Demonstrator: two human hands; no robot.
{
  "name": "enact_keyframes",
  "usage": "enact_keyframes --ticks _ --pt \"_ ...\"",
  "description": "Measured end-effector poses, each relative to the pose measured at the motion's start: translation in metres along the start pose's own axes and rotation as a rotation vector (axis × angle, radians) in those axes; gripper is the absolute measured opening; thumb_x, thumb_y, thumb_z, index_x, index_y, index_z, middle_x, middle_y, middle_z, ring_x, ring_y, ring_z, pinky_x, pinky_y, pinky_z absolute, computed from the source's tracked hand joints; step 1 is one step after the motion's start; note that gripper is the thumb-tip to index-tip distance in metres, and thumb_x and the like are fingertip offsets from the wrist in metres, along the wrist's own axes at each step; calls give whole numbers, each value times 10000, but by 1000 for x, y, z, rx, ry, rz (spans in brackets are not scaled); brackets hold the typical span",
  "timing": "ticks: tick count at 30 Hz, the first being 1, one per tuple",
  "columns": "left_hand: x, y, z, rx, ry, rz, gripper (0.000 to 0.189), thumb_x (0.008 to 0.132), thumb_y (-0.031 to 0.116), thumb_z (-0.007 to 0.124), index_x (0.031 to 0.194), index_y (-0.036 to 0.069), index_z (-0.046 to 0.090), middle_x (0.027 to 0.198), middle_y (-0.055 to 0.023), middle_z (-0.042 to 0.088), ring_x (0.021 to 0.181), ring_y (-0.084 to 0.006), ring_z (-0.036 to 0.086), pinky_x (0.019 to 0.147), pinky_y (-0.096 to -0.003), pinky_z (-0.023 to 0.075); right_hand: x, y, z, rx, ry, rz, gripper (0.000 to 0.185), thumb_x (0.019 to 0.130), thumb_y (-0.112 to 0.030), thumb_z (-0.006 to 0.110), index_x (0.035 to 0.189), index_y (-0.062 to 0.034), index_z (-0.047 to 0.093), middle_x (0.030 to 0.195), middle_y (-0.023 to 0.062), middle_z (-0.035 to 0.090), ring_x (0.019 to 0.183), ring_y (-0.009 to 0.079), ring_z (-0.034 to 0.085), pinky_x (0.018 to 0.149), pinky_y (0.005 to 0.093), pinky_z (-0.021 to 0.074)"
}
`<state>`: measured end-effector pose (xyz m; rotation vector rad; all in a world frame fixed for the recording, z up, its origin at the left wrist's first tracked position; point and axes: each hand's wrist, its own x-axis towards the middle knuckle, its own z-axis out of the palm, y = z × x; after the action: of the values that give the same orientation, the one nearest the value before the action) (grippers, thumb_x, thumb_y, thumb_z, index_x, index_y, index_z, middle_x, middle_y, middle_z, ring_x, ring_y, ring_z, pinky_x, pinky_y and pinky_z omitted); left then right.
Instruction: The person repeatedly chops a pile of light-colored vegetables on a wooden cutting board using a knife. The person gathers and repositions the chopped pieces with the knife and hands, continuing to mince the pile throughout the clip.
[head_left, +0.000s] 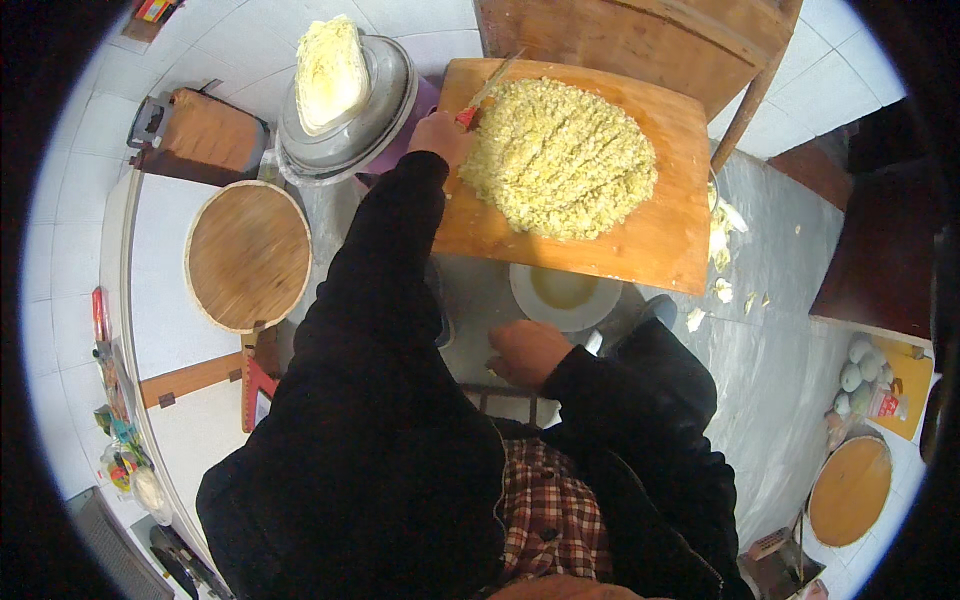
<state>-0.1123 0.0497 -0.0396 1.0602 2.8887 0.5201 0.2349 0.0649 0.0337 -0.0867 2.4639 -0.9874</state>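
A wooden cutting board (675, 225) lies before me with a broad heap of finely chopped pale-green cabbage (562, 161) on it. At the board's left edge, my left hand (441, 139) is closed around the red handle of a knife (491, 82), whose narrow-looking blade points up and right beside the heap. My right hand (529, 352) hangs below the board near my lap, its fingers curled and partly hidden; whether it holds anything is unclear. Under the board's near edge shows a white bowl (564, 315) with yellowish liquid. A cut cabbage piece (330, 79) rests on a metal lid (388, 71).
A round wooden board (249, 256) lies left, near a brown container (214, 135). Behind the cutting board stands wooden furniture (622, 37). Cabbage scraps (720, 240) litter the grey floor to the right. Farther right are another round board (851, 491) and a bag of roundish items (866, 367).
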Motion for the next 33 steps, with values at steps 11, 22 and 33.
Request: enact_keyframes --ticks 11,22,33 --pt "-28 36 -54 -48 -73 298 327 781 282 617 981 28 671 856 -230 667 856 -404 645 789 -475 513 1 -6 -2 9 12 -26 283 819 -289 647 851 -9 622 818 236 649 834 431 637 732 528 510" --pt "-96 74 -75 -437 175 16 454 797 411 667 890 -32 647 857 -244 662 828 -402 646 742 -459 492 8 -5 3 -30 54 -42 267 802 -269 642 878 -14 640 854 229 661 852 423 643 753 520 520" --pt "-104 71 -39 -484 94 -46 453 818 404 645 902 -41 664 835 -242 670 835 -394 653 747 -451 493 14 -9 3 -7 54 -57 257 803 -256 630 895 -17 652 870 222 664 861 408 646 759 512 519"
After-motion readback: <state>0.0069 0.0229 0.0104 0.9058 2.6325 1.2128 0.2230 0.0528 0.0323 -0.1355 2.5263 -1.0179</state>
